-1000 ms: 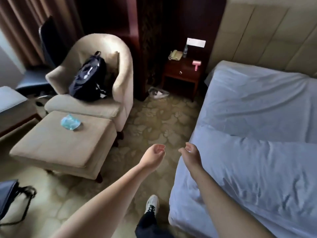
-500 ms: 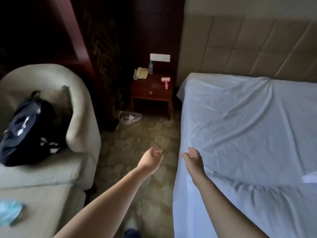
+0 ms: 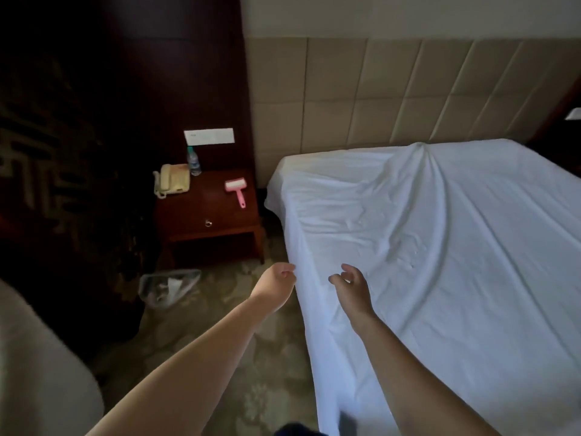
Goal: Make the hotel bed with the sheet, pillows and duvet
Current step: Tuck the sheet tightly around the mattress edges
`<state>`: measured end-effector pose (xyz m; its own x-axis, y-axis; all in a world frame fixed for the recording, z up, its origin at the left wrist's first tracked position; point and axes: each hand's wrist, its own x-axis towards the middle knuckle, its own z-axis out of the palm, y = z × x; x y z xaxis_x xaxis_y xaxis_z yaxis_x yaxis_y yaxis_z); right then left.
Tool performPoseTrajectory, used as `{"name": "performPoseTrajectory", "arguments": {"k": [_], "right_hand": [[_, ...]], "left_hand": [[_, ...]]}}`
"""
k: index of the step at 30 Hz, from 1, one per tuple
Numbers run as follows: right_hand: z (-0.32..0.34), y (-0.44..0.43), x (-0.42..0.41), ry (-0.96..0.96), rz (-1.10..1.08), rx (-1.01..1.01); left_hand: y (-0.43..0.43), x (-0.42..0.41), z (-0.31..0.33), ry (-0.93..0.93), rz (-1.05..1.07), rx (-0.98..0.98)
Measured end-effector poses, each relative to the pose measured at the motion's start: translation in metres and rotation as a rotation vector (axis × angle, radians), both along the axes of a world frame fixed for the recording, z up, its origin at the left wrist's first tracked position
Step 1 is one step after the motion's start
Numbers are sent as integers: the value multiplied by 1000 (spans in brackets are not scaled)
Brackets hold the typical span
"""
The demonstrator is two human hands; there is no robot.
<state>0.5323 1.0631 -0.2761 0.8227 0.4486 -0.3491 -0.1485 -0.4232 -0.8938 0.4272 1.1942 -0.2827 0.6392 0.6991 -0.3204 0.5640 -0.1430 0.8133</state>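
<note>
A white sheet (image 3: 440,247) covers the bed, wrinkled, with folds running toward the headboard and its side hanging over the left edge. My left hand (image 3: 276,283) hovers at that left edge with fingers loosely curled, holding nothing. My right hand (image 3: 352,286) is above the sheet just inside the edge, fingers relaxed and slightly spread, holding nothing. No pillow or duvet is in view.
A dark wooden nightstand (image 3: 213,221) stands left of the bed head with a phone (image 3: 171,182), a water bottle (image 3: 194,160) and a pink lint roller (image 3: 235,190). A plastic bag (image 3: 168,286) lies on the patterned carpet. A beige armchair edge (image 3: 37,372) fills the lower left. A padded headboard (image 3: 393,96) backs the bed.
My view has swung right and toward the bed head; the armchair and footstool have slid out of view. Both hands have stayed out in front, now over the sheet's left edge.
</note>
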Motion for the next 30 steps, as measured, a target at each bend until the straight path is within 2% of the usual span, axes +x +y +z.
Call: {"name": "performPoseTrajectory", "arguments": {"k": [7, 16, 30], "right_hand": [[-10, 119, 101, 31, -99, -9], [4, 279, 289, 27, -169, 50], [-17, 428, 485, 47, -270, 9]], "left_hand": [[124, 111, -13, 12, -119, -68], [294, 305, -1, -25, -172, -75], [461, 521, -26, -13, -265, -103]]}}
